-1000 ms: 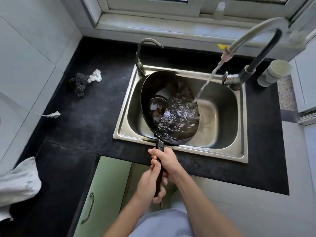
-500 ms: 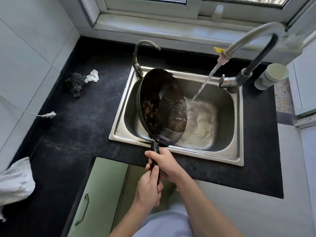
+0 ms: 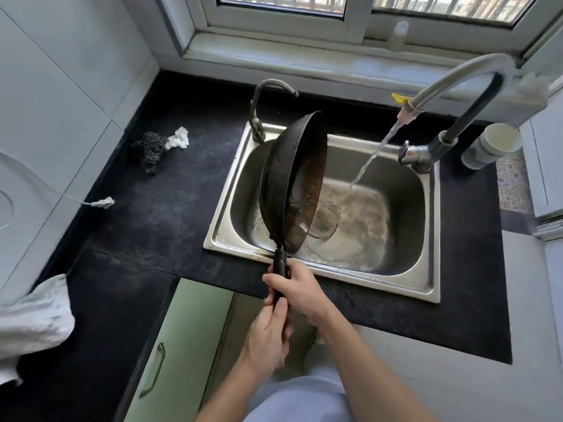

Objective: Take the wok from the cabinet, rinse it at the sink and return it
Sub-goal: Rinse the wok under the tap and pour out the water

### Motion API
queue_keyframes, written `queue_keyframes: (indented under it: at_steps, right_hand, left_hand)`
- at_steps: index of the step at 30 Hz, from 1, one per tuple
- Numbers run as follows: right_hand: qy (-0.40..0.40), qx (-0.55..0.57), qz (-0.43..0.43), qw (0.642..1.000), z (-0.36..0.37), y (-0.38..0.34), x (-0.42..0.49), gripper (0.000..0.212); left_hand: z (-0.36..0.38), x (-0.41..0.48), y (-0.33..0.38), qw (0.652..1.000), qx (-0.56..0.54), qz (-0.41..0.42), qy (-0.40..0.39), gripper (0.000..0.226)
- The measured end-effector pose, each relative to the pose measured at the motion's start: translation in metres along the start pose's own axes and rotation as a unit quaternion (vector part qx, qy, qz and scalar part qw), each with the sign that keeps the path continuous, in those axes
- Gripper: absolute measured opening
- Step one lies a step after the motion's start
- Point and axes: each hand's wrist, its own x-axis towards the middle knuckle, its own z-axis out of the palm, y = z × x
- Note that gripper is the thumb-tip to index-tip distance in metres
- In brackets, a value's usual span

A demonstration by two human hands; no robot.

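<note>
The black wok (image 3: 294, 181) is tipped almost onto its edge above the left half of the steel sink (image 3: 432, 239), its rusty inside facing right. Both hands grip its black handle at the sink's front rim: my right hand (image 3: 297, 289) higher up, my left hand (image 3: 268, 339) just below it. The tall faucet (image 3: 457, 86) at the right runs, and its stream falls into the sink basin to the right of the wok without touching it. Foamy water lies around the drain.
A second, smaller tap (image 3: 259, 117) stands at the sink's back left corner. A dark scourer with a white scrap (image 3: 152, 147) lies on the black counter (image 3: 152, 226). A white cloth (image 3: 33, 318) is at the left edge, a pale cup (image 3: 493, 144) right of the faucet. The green cabinet door (image 3: 179, 354) below stands open.
The wok held water under the stream, then I rolled it up onto its edge and the water poured out into the sink. Both hands stayed on the handle.
</note>
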Motion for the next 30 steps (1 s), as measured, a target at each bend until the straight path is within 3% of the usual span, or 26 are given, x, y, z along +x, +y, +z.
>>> queue_keyframes:
  at_steps: [3, 6, 8, 10, 20, 26, 30]
  right_hand:
    - [-0.015, 0.03, -0.013, 0.999, -0.002, -0.002, 0.001, 0.012]
    - [-0.02, 0.046, -0.018, 0.999, -0.003, -0.004, -0.003, 0.012]
    - [-0.015, 0.052, -0.019, 0.998, -0.002, -0.005, -0.005, 0.013]
    - [-0.012, 0.056, -0.021, 0.998, -0.003, -0.006, -0.005, 0.012]
    - [-0.013, 0.04, -0.013, 0.999, -0.02, -0.001, -0.009, 0.017]
    - [0.053, 0.024, -0.001, 0.998, -0.005, -0.003, -0.005, 0.022]
    - [0.087, 0.009, -0.003, 0.996, 0.008, 0.0, 0.0, 0.025]
  left_hand:
    - [-0.001, -0.002, 0.005, 0.988, -0.132, -0.053, -0.051, 0.03]
    - [-0.005, -0.002, 0.012, 0.946, -0.273, -0.133, -0.117, 0.023]
    - [-0.008, 0.0, 0.014, 0.913, -0.336, -0.168, -0.157, 0.024]
    - [-0.009, 0.003, 0.016, 0.903, -0.355, -0.175, -0.17, 0.025]
    - [0.012, 0.005, 0.008, 0.99, -0.115, -0.058, -0.052, 0.04]
    - [0.009, 0.0, 0.005, 1.0, 0.013, 0.013, 0.014, 0.048]
    - [-0.002, -0.001, -0.001, 0.998, 0.044, 0.036, 0.032, 0.044]
